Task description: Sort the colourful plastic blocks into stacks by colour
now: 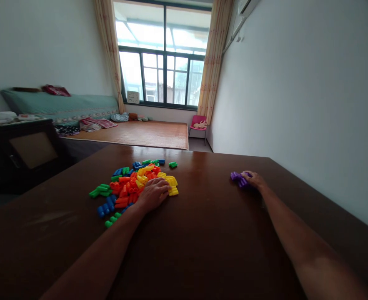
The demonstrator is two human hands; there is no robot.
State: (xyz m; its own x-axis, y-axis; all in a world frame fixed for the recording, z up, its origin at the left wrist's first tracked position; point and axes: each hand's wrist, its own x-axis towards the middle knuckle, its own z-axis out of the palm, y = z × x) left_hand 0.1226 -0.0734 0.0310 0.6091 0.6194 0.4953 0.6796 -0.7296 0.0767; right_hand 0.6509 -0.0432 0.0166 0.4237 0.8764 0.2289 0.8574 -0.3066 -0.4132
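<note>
On the left of the brown table lies a loose pile of plastic toy building blocks, with orange blocks (124,186) in its middle. Over the pile's right side is my left hand (155,192), fingers bent down and closed against yellow blocks (172,183); its palm side is hidden. Farther right, my right hand (254,179) has its fingers closed on a small group of purple blocks (239,179) resting on the table. How many purple blocks are under the fingers does not show.
Blue blocks (106,206) and green blocks (101,190) ring the pile, and one green piece (173,164) lies apart behind it. The glossy brown table (199,233) ends near a low bed (146,132). Beyond stands a pink chair (198,121); a dark cabinet (18,146) is left.
</note>
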